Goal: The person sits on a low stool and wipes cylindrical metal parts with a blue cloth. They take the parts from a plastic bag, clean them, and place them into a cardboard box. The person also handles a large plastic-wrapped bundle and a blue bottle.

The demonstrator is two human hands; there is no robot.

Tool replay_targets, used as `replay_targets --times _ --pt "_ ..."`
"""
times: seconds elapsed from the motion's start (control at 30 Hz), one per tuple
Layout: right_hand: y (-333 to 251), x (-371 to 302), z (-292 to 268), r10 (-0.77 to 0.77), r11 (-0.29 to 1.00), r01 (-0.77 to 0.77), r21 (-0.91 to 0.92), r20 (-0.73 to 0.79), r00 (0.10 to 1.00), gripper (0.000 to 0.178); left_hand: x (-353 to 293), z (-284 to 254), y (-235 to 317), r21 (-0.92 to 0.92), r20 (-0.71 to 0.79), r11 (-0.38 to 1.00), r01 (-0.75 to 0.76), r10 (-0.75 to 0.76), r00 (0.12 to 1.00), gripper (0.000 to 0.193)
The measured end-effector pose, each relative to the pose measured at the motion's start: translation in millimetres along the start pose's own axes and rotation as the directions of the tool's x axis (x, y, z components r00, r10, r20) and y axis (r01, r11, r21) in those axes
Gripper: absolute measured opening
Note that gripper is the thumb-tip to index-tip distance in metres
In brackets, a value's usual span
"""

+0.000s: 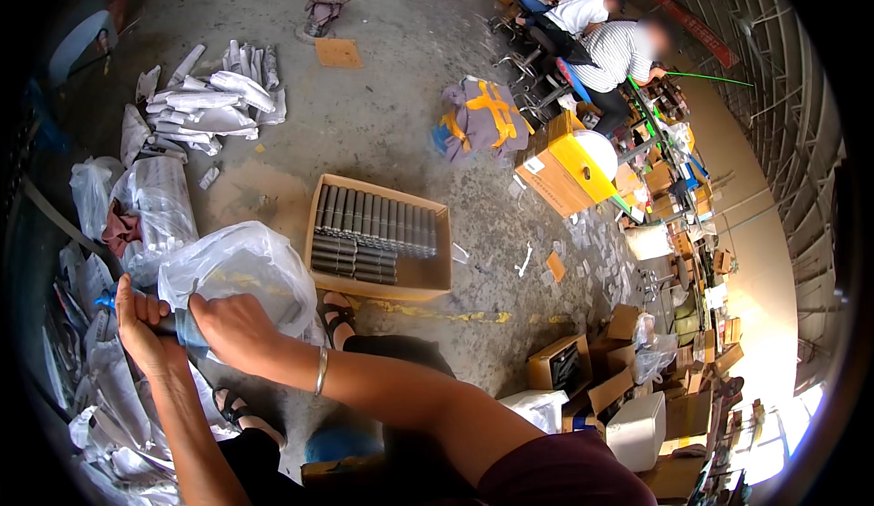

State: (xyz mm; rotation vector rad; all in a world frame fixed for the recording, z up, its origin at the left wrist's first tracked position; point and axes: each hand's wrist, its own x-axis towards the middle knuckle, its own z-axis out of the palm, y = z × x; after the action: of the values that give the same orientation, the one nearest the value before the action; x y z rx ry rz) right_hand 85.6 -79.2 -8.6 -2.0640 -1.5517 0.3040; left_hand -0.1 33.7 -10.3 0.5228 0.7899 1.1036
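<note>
Fingers of my left hand are wrapped round a dark cylindrical rod, mostly hidden by the hand. A bright blue bit sticks out beyond the fingers. My right hand, a bangle at its wrist, is closed beside it on a pale blue piece around the rod's near end; whether cloth or film, I cannot tell. Right behind the hands stands an open clear plastic bag. To its right, a cardboard box holds rows of dark grey ribbed cylinders.
Rolled paper-wrapped bundles lie on the floor at the far left, loose paper sheets at the near left. A taped grey bundle and a yellow-sided carton stand farther right. Several people sit along a cluttered bench.
</note>
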Motion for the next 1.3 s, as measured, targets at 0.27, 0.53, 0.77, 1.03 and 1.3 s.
replay_targets --times 0.27,0.53,0.77,1.03,1.3 --pt "9.4 -4.9 -0.1 -0.086 0.597 -0.198 0.778 0.307 0.948 0.025 -23.7 21.9 13.5 -0.023 0.321 0.999 -0.025 0.031 0.947 0.038" --pt "3.7 -6.9 -37.7 -0.313 0.194 -0.566 0.802 0.597 0.739 0.036 -29.9 23.2 23.5 -0.233 0.612 0.969 0.087 0.077 0.787 0.052" --pt "-6.4 -12.0 -13.8 0.127 0.967 -0.153 0.202 0.138 0.982 0.029 -5.9 5.4 7.2 0.029 0.102 1.0 -0.003 0.0 0.995 0.021" --pt "10.1 -13.9 -14.8 -0.074 0.655 -0.272 0.705 0.418 0.905 0.019 -19.0 13.0 16.0 -0.158 0.511 0.987 0.017 0.067 0.857 0.04" --pt "9.4 -1.4 -53.3 -0.126 0.108 -0.644 0.757 0.653 0.746 0.045 -45.3 28.6 15.6 0.281 0.624 0.96 -0.01 -0.175 0.762 0.055"
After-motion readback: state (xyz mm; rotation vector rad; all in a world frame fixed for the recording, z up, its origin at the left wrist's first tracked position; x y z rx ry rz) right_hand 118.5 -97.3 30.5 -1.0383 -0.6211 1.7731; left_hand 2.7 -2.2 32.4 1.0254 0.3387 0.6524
